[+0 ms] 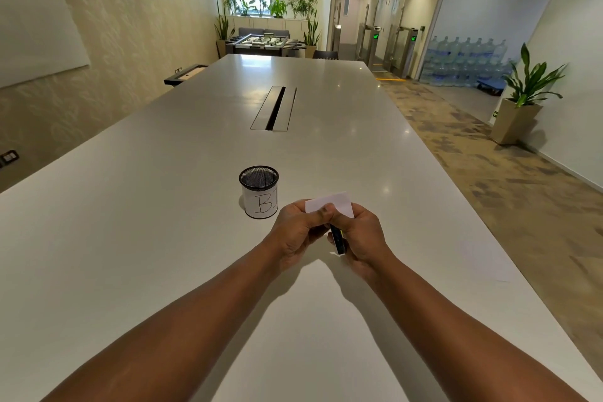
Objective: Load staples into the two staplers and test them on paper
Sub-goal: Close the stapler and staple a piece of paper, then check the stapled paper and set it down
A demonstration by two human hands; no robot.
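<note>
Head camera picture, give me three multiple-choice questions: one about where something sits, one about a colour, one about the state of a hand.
1. Where does the black mesh pen cup with the white paper label stand?
A. on the floor
B. on the white table, beyond the left hand
C. in the right hand

2. What colour is the small folded slip of paper?
A. white
B. yellow
C. blue

3. What is the right hand doing?
A. lying flat on the table
B. hanging open
C. gripping a small dark stapler

Answers: 1 B, the cup rests on the tabletop just past the hand. 2 A, the slip shows plain white. 3 C, its fingers curl round the dark body.
</note>
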